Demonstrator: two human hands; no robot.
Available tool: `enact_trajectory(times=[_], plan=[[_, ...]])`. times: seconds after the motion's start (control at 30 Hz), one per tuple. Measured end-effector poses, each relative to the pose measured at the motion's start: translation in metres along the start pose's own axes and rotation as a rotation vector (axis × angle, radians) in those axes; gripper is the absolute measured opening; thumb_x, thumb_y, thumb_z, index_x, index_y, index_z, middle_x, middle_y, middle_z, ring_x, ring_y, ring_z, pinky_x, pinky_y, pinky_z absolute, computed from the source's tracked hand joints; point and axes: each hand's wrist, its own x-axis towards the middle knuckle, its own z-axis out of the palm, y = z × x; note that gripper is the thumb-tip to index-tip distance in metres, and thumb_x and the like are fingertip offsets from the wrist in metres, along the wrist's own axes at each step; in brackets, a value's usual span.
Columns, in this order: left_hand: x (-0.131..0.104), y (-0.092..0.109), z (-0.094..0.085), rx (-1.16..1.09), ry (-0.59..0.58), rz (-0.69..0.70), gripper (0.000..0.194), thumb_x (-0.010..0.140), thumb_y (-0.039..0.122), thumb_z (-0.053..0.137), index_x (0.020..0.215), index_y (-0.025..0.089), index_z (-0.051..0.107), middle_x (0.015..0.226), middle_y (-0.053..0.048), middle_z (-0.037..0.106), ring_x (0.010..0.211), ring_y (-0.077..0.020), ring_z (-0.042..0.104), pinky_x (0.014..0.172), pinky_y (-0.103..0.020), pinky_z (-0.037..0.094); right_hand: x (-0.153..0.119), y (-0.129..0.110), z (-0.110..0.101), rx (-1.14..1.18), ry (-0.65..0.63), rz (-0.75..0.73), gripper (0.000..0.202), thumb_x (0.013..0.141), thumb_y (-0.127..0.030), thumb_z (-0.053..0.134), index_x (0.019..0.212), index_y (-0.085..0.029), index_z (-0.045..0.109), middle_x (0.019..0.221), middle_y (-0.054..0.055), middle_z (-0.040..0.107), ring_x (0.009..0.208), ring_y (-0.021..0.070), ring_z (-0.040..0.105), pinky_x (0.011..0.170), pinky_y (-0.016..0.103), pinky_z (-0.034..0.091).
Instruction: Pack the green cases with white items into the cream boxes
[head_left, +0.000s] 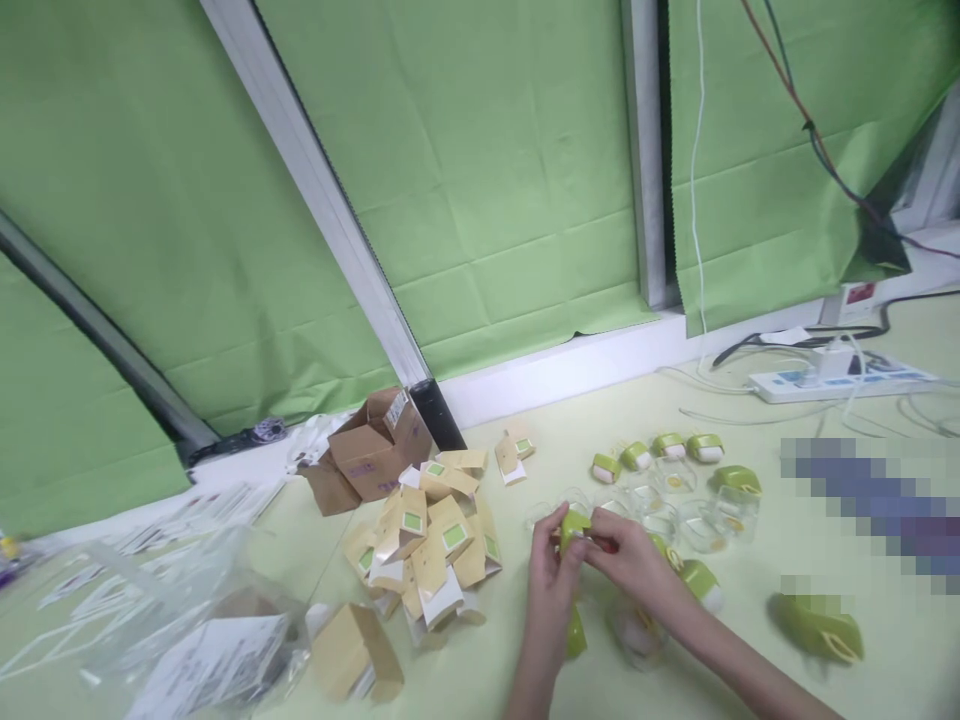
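one green case (pixel 574 524) sits pinched between the thumb and fingers of the left hand (pixel 553 558), above the pale tabletop (pixel 450 685). just beside it, the right hand (pixel 628 550) has its fingers closed on a small red thing (pixel 609 546) too blurred to name. clear plastic cups (pixel 699 526) lie near both hands; a heap of cartons (pixel 431 565) rests farther left.
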Motion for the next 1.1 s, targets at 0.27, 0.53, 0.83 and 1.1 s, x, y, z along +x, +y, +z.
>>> enact_trajectory(times=[0.27,0.53,0.83,1.1], plan=[[0.0,0.002,-0.002,-0.084,-0.086,-0.036,0.042,0.069,0.034,0.072,0.107,0.021,0.061,0.104,-0.006,0.063,0.1,-0.0216,0.056,0.088,-0.029,0.041,-0.003,-0.001,0.009,0.088,0.04,0.051,0.027,0.071,-0.028,0.052,0.053,-0.022,0.033,0.053,-0.009,0.025,0.05,0.0098,0.03,0.046,0.021,0.028],[0.0,0.001,0.001,-0.168,-0.027,-0.102,0.043,0.075,0.043,0.065,0.11,0.021,0.057,0.099,-0.007,0.064,0.093,-0.0205,0.06,0.079,-0.029,0.044,0.002,-0.004,0.013,0.074,0.031,0.002,0.017,0.074,-0.028,0.049,0.059,-0.02,0.048,0.057,-0.006,0.037,0.054,0.0114,0.035,0.051,0.023,0.031],[0.009,0.013,-0.013,-0.115,0.221,0.038,0.046,0.081,0.053,0.051,0.116,0.024,0.051,0.111,-0.007,0.057,0.088,-0.0174,0.057,0.071,-0.029,0.047,0.005,-0.003,-0.001,-0.101,-0.001,-0.016,0.011,0.074,-0.023,0.043,0.071,-0.02,0.053,0.066,-0.004,0.043,0.058,0.0124,0.04,0.054,0.023,0.034],[-0.013,0.004,-0.076,0.715,0.116,0.067,0.043,0.074,0.042,0.061,0.11,0.02,0.056,0.111,-0.011,0.059,0.105,-0.0255,0.054,0.088,-0.037,0.043,0.001,0.011,0.006,-0.421,-0.166,-0.008,0.009,0.066,-0.013,0.053,0.061,-0.019,0.059,0.066,-0.002,0.058,0.053,0.0118,0.049,0.05,0.023,0.021]])
